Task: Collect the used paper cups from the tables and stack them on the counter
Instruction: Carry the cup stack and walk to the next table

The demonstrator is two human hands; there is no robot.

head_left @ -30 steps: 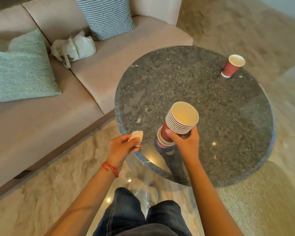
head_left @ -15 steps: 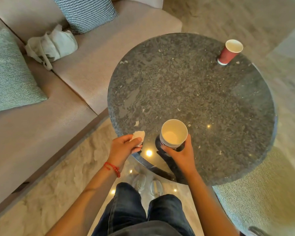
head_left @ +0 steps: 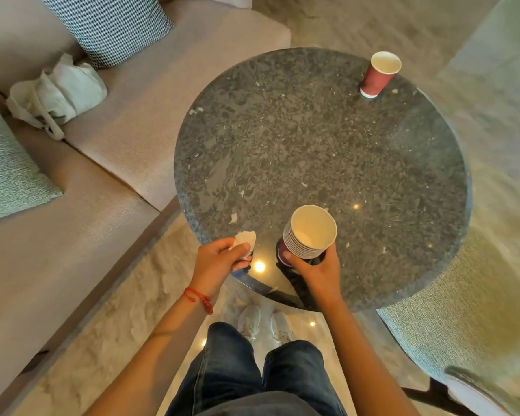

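**Cups in Hand at the Round Stone Table**

Over the near edge of the table, the fingers of the right hand (head_left: 315,270) are curled round the lower part of a stack of paper cups (head_left: 308,235). The thumb lies on the stack's left side; the other fingers wrap behind it and are mostly hidden. White rims are nested close together at the top, tilted slightly toward the far right, and only a sliver of red wall shows beside the thumb. Whether the stack's base touches the tabletop cannot be told, as the hand and rims cover it.

Left of that, the left hand (head_left: 219,262) pinches a crumpled white tissue (head_left: 244,240) between thumb and fingertips, right at the table's rim. A red cord bracelet (head_left: 197,298) circles that wrist.

Outward from the hands spreads the round dark speckled table (head_left: 327,151), with small pale scraps scattered on it. At its far right edge a single red paper cup (head_left: 379,75) stands upright, well apart from the stack.

On the left runs a beige sofa (head_left: 126,115), holding a crumpled pale cloth (head_left: 57,96), a checked cushion (head_left: 108,25) cut off at the top, and a green cushion (head_left: 6,169) cut off at the left. At the bottom right a chair (head_left: 478,388) is blurred and only partly in view.
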